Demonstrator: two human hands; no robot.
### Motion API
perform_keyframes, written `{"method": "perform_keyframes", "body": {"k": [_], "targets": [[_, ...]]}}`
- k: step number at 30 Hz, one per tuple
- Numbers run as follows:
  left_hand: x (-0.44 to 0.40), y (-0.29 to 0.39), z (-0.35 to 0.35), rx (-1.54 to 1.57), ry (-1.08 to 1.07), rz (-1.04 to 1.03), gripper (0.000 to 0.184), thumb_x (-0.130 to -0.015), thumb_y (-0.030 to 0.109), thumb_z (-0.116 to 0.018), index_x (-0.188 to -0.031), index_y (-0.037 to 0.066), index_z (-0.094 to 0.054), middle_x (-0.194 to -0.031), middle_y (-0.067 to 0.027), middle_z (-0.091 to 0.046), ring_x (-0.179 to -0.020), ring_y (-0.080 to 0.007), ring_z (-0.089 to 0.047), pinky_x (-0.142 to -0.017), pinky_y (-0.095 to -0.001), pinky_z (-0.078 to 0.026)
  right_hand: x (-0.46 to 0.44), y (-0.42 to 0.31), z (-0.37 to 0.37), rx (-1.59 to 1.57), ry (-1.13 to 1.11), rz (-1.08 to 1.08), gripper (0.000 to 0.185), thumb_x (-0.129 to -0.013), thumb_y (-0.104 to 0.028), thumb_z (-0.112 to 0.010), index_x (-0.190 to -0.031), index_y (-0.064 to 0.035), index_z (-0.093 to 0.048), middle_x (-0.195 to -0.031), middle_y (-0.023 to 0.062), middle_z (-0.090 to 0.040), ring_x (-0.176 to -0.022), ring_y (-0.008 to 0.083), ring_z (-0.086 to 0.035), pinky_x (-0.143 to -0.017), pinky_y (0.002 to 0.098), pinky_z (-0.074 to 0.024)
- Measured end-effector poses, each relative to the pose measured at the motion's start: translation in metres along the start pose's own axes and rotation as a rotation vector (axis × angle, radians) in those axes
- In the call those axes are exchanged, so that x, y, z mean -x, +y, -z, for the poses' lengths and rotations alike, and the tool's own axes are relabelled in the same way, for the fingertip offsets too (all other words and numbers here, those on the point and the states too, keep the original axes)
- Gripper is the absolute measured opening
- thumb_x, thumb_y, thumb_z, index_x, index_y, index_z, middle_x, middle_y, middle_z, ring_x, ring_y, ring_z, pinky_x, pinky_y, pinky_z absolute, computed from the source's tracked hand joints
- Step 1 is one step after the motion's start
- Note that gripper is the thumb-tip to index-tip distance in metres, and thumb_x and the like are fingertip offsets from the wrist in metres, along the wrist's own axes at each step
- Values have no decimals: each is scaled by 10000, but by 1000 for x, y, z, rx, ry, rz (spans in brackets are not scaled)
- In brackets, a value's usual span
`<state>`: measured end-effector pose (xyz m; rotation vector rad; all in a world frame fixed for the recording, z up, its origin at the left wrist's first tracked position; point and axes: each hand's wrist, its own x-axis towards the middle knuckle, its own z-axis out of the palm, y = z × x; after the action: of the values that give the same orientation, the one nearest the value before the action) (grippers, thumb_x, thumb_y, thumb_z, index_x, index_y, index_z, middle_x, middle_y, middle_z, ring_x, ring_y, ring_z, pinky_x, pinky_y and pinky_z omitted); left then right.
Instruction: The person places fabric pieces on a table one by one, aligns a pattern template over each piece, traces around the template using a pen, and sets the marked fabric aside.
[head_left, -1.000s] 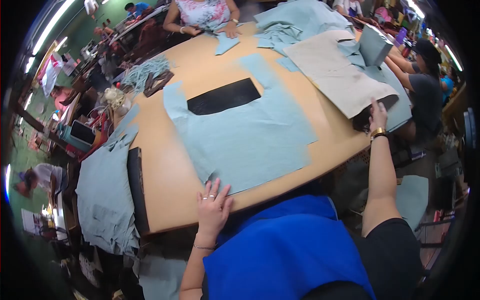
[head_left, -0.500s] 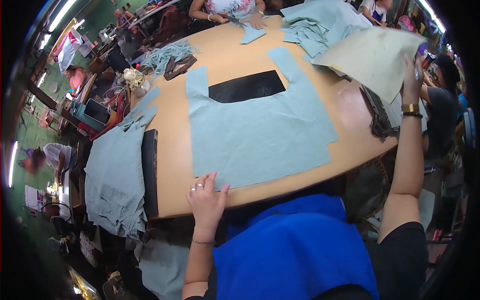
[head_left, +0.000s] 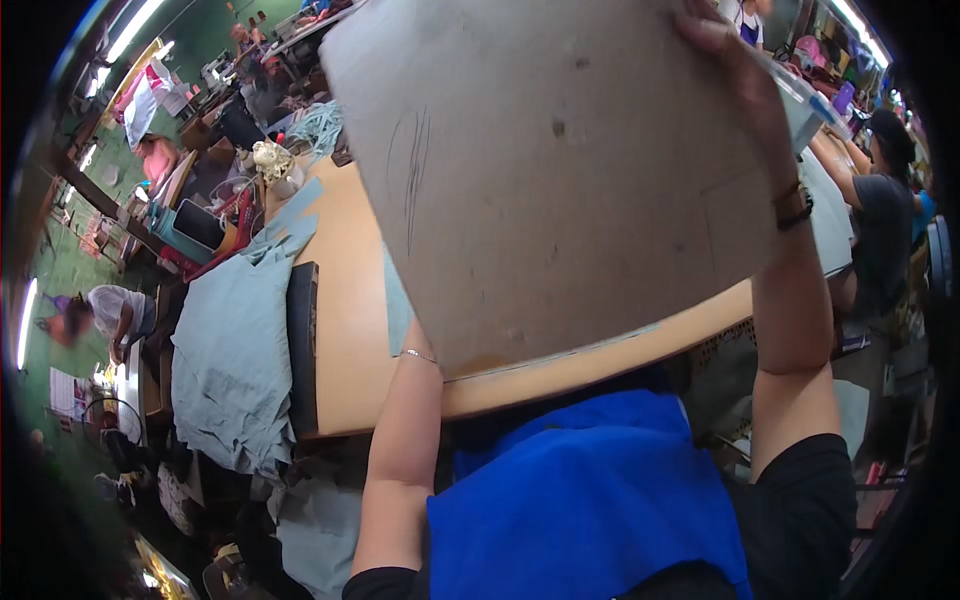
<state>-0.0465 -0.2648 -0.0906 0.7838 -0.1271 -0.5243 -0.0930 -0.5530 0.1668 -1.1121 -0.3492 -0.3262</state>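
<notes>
My right hand (head_left: 742,85) grips the upper right edge of a large stiff card pattern sheet (head_left: 560,200), raised over the table and tilted towards me. Pen scribbles and small stains mark its grey-brown face. A slim, pale, blurred item (head_left: 808,92) shows beside that hand; its kind is unclear. Behind the sheet's lower left corner goes my left hand (head_left: 417,338), so only the wrist end shows and its fingers are hidden. A strip of light blue cut fabric (head_left: 397,305) peeks out left of the sheet; the rest is covered.
The wooden table (head_left: 345,350) curves around in front of me. On its left hangs a pile of light blue fabric pieces (head_left: 235,350) beside a dark bar (head_left: 302,345). Fabric scraps (head_left: 318,128) lie at the far left. A co-worker (head_left: 885,190) is at the right.
My right hand has swung the card sheet from the far right over the fabric, hiding most of it. My left hand has moved forward from the fabric's near edge to behind the sheet.
</notes>
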Motion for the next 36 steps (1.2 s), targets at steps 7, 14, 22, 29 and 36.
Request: {"method": "perform_keyframes", "body": {"k": [7,14,22,29,36], "targets": [[10,18,59,-207,317,-188,531,-953,376,-573,-1349,55,-424,-1344,-137,-521,-1213,-235,-518,-1016,-414,-438,18,70,100,149,20,-149,496,-886,-161,-598,-1342,-19,-463,-1210,64,-585,-1028,123,-608,-890,257,-499],[47,34,73,-727,497,-52,340,-900,57,-639,-1199,8,-486,-1027,-114,-679,-926,-130,-647,-796,-268,-524,86,179,217,558,233,-385,515,-854,-128,-686,-1317,7,-506,-1090,33,-610,-955,98,-569,-837,246,-468],[57,41,73,-1025,566,-8,444,-856,152,-721,-1205,-44,-528,-856,-57,-650,-730,-89,-587,-644,-235,-481,104,181,199,865,252,-431,671,-782,-178,-797,-1340,24,-483,-1060,113,-633,-990,141,-591,-840,281,-491],[72,55,90,-1040,568,12,573,-827,103,-740,-1300,-61,-461,-688,13,-557,-579,-55,-505,-496,-211,-391,118,206,206,716,244,-431,667,-787,-189,-798,-1351,-9,-491,-988,62,-591,-859,113,-566,-737,257,-493],[77,38,83,-1029,619,12,634,-827,103,-734,-1345,-57,-404,-696,3,-562,-581,-56,-499,-497,-213,-390,117,201,201,883,259,-476,664,-785,-181,-803,-1350,-17,-494,-936,37,-582,-777,100,-559,-662,242,-489]]}}
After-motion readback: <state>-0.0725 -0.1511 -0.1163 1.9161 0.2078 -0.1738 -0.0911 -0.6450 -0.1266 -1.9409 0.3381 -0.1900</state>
